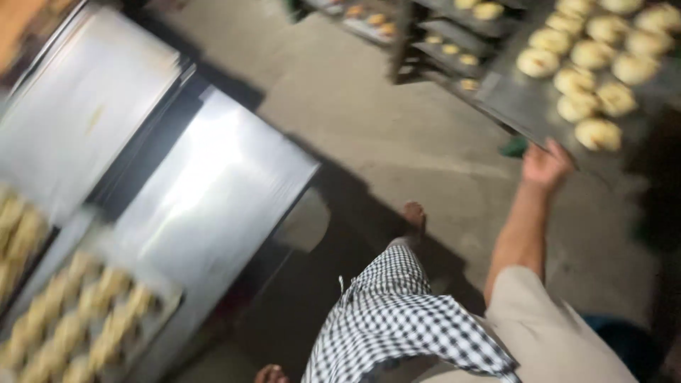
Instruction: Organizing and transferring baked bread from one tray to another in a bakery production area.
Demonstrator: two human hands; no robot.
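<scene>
A baker's right hand (pixel 545 164), fingers curled around the edge, grips a metal tray (pixel 525 106) of raw dough rounds (pixel 587 67) level beside the rack (pixel 433 39); the left hand is unseen.

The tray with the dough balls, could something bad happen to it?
Maybe. Only the right hand shows at the tray's near edge, so a tip could roll the dough balls onto the floor. The picture is blurred, which hints at quick movement; the far end could bump the rack close by. The bare foot is on the floor, so a dropped tray might hurt it.
</scene>
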